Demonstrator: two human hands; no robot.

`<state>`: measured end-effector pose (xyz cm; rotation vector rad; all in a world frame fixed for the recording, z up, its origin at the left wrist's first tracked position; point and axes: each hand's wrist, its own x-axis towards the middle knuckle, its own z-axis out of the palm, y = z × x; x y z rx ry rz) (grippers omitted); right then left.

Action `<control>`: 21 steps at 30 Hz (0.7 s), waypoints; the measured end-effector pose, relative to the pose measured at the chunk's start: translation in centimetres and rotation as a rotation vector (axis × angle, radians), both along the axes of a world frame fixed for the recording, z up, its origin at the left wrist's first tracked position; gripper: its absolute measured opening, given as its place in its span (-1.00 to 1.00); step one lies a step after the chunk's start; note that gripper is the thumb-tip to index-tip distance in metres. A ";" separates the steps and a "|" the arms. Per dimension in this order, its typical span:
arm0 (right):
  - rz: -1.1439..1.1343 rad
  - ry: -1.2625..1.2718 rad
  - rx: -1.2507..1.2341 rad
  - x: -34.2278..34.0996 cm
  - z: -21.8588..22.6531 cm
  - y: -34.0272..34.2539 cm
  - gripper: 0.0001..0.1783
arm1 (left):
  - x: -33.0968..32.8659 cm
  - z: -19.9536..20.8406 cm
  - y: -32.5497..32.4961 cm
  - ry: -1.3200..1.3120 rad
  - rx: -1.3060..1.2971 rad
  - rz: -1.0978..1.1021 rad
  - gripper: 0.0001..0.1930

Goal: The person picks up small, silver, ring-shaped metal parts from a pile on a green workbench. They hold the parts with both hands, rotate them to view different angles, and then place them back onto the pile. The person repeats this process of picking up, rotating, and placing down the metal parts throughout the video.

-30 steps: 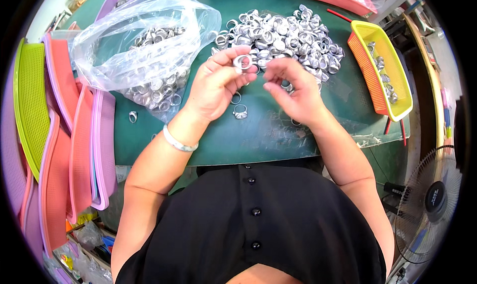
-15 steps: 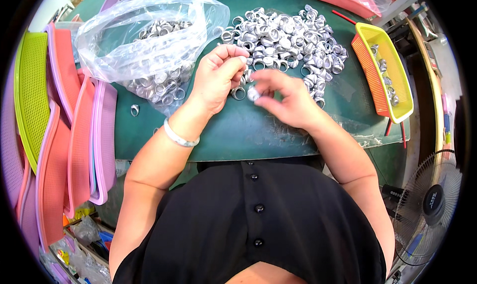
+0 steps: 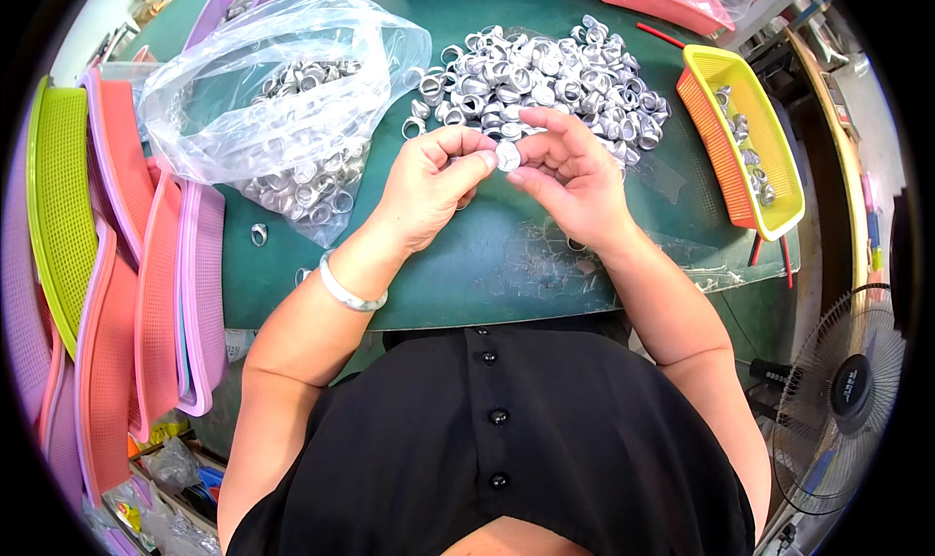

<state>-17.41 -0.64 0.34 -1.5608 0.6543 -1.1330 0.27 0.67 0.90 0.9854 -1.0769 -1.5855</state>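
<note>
A silver ring (image 3: 507, 156) with a round, flat face is held up between my two hands, just in front of a large pile of silver rings (image 3: 545, 74). My left hand (image 3: 435, 181) pinches it from the left between thumb and forefinger. From the right, the thumb and fingertips of my right hand (image 3: 575, 181) meet the same ring, with the forefinger raised above it. A white bangle (image 3: 343, 285) circles my left wrist. My fingers hide part of the held ring and the pile's near edge.
A clear plastic bag (image 3: 380, 45) of rings lies left on the green table (image 3: 429, 283), beside a loose ring (image 3: 258, 234). Right stands a yellow-orange basket (image 3: 799, 181) holding several rings. Stacked pink, purple and green baskets (image 3: 117, 264) line the left edge; a fan (image 3: 847, 390) stands right.
My right hand has moved up slightly with the ring, bringing it to my left fingertips. My left hand has lowered a little. The view has shifted, showing more of the table's far side.
</note>
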 end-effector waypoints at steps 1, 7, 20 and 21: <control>0.002 -0.001 0.003 0.0 0.1 0.0 -0.44 | 0.0 0.0 0.0 0.018 0.003 0.000 -0.90; 0.004 -0.008 0.003 -0.1 0.1 0.1 -0.43 | 0.0 -0.1 0.0 0.068 0.018 0.001 -0.90; -0.121 0.262 -0.452 0.0 0.9 0.4 -0.45 | -0.6 -0.8 0.4 -0.167 -0.268 0.028 -0.89; -0.114 0.226 -0.411 -0.1 0.7 0.3 -0.45 | -0.6 -0.6 0.3 -0.111 -0.196 0.002 -0.89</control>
